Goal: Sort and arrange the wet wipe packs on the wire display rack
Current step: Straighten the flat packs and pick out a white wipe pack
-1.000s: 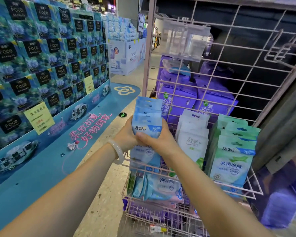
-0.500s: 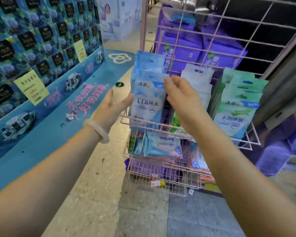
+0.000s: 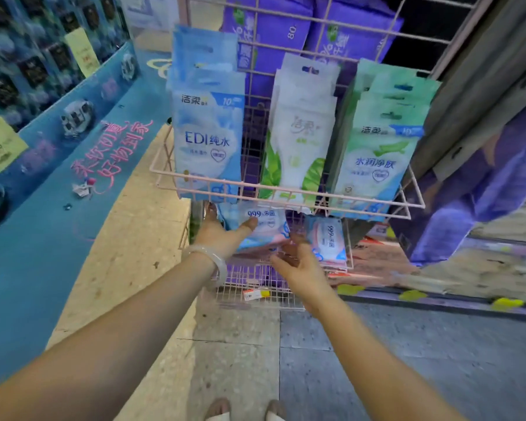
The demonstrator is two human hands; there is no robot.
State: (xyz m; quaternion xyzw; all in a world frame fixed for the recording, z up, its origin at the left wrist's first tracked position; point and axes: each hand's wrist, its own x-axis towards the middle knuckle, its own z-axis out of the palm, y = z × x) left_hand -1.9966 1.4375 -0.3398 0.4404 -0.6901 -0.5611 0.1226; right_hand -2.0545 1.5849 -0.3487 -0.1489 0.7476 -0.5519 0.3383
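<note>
Below the upper basket [image 3: 286, 189] of the pink wire rack [image 3: 316, 22], both hands are reaching into the lower tier. The left hand [image 3: 222, 235], a pale bangle [image 3: 213, 262] on its wrist, has its thumb laid on the front of a blue-and-pink "999" pack [image 3: 263, 226] with the fingers tucked behind it, so it looks like a light pinch on that pack. The right hand [image 3: 298, 262] is spread, fingers loose, just beside a second "999" pack [image 3: 328, 241] that stands tilted to the right; whether it touches that pack I cannot tell.

Up top, three rows stand upright in the basket: blue "EDI" packs [image 3: 208, 132] on the left, white packs with green leaves [image 3: 301, 138] in the middle, green packs [image 3: 380, 147] on the right, all leaning on the front wire. Behind the grid sit large purple bags [image 3: 274, 28]. To the left runs a blue display stand [image 3: 43, 208] with pink lettering; a small price tag [image 3: 255, 294] lies on the bottom wire shelf, and sandalled toes [image 3: 219, 408] show on the stone floor [image 3: 438, 344].
</note>
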